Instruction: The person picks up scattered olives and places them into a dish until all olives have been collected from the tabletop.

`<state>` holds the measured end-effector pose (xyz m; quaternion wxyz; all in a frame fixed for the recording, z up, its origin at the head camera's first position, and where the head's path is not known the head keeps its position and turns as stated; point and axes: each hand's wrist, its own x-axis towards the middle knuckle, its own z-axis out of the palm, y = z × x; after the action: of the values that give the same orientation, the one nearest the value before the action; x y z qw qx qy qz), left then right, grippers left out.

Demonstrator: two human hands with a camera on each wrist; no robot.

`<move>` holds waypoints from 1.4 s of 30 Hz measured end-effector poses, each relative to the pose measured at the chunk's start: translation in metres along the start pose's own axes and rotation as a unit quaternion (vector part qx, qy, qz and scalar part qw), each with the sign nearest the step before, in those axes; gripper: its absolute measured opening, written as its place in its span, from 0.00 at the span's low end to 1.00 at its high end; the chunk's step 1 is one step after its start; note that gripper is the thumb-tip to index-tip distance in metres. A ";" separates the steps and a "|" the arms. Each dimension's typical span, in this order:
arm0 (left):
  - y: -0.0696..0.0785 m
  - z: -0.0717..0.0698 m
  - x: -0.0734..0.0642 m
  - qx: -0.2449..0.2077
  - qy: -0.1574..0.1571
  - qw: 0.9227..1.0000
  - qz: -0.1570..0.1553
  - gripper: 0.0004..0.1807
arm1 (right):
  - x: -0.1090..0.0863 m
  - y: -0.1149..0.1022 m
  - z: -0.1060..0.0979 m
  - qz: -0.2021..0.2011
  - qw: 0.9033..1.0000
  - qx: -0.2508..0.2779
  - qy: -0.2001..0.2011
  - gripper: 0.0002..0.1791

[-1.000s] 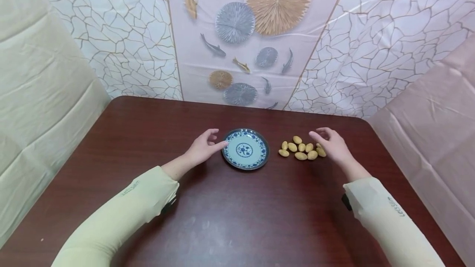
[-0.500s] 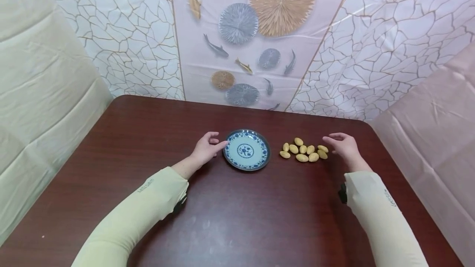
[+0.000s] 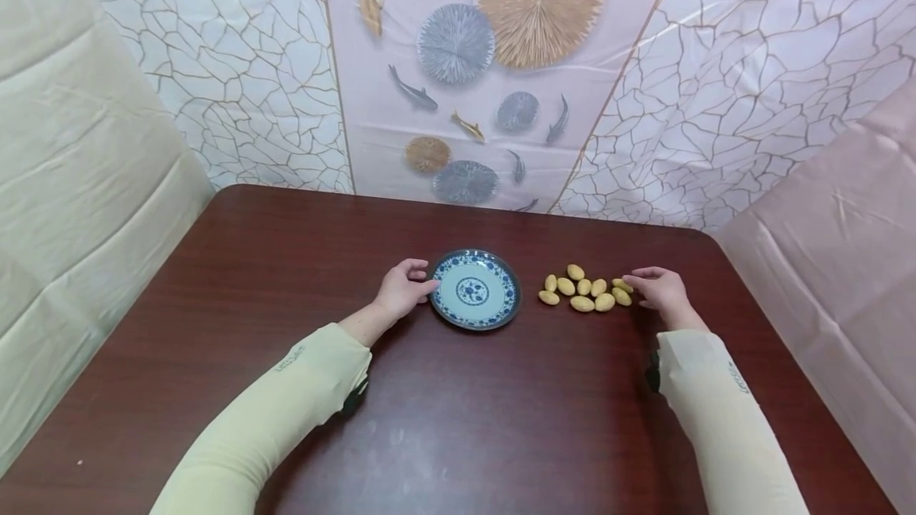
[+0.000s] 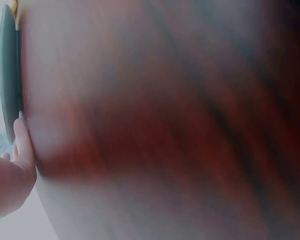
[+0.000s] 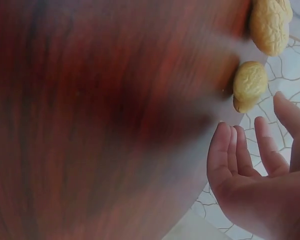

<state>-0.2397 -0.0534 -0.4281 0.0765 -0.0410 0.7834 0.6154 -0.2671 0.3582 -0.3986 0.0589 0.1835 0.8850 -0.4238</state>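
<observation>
Right hand (image 3: 660, 289): lowered slightly since the frame half a second earlier; now well to the right of the plate (image 3: 474, 290), beside the outermost lumps.
Left hand (image 3: 403, 289): shifted a little closer since that frame; now at the plate's left edge.
Plate: unmoved; face up on the tabletop (image 3: 501, 412).
Yellow lumps (image 3: 584, 288): unmoved; ten visible, in a loose cluster to the right of the plate, apart from it. Exact kind cannot be told.
Left fingers (image 4: 22, 135): relaxed, not clenched; thumb overlaps the plate's rim in the head view. Whether it presses on the rim cannot be told.
Right fingers (image 5: 220, 145): spread and loosely curved, grasping nothing; thumb just beside the lump farthest right of the plate, with a gap visible in the right wrist view.
Plate hazard: a push from the left thumb could slide the plate toward the cluster, or lift its left edge if the rim were pressed unevenly; the surface looks smooth.
Lump hazard: rounded lumps will probably roll if nudged off-centre. Likely cause: thumb contact before the opposing fingers are in place. Two lie close together at the end farthest from the plate, so one could displace the other.
</observation>
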 end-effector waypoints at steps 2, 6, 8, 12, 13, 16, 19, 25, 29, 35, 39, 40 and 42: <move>0.001 0.001 0.001 0.006 -0.002 1.000 -0.003 0.26 | 0.000 -0.001 0.000 -0.003 1.000 -0.001 -0.006 0.26; 0.001 0.003 0.002 0.011 -0.007 1.000 -0.004 0.25 | 0.004 0.000 0.000 -0.009 1.000 -0.003 -0.016 0.25; 0.001 0.004 0.003 0.010 -0.008 1.000 -0.004 0.25 | 0.006 0.001 0.000 -0.009 1.000 -0.004 -0.018 0.24; -0.001 0.005 0.003 0.004 -0.008 1.000 -0.007 0.25 | 0.007 0.003 0.001 -0.005 1.000 -0.011 -0.022 0.24; -0.001 0.005 0.003 0.001 -0.008 1.000 -0.007 0.25 | 0.007 0.002 0.001 -0.005 1.000 -0.012 -0.023 0.24; 0.000 0.005 0.003 -0.008 -0.007 1.000 -0.008 0.25 | 0.006 0.001 0.001 -0.007 0.999 -0.015 -0.029 0.24; 0.001 0.005 0.002 -0.014 -0.007 1.000 -0.009 0.25 | 0.004 -0.001 0.000 -0.012 0.999 -0.007 -0.034 0.24; 0.001 0.005 0.001 -0.012 -0.007 1.000 -0.015 0.25 | 0.003 -0.001 0.000 -0.019 0.999 0.017 -0.043 0.24; 0.001 0.006 0.000 -0.010 -0.010 1.000 -0.018 0.25 | 0.003 0.003 0.001 -0.024 0.998 0.031 -0.045 0.24; 0.000 0.007 0.000 -0.010 -0.014 1.000 -0.019 0.25 | 0.002 0.007 0.000 -0.024 0.997 0.056 -0.044 0.26; -0.001 0.006 0.000 -0.010 -0.015 1.000 -0.020 0.25 | 0.001 0.005 -0.003 -0.014 0.995 0.090 -0.039 0.26; -0.001 0.006 0.001 -0.011 -0.016 1.000 -0.021 0.26 | 0.001 0.005 -0.004 -0.012 0.994 0.100 -0.037 0.25; -0.001 0.005 0.001 -0.011 -0.016 1.000 -0.021 0.26 | 0.002 0.004 -0.005 -0.010 0.991 0.130 -0.035 0.20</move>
<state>-0.2401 -0.0485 -0.4304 0.1013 -0.0485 0.7742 0.6230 -0.2668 0.3650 -0.3984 0.0610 0.1658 0.8216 -0.5421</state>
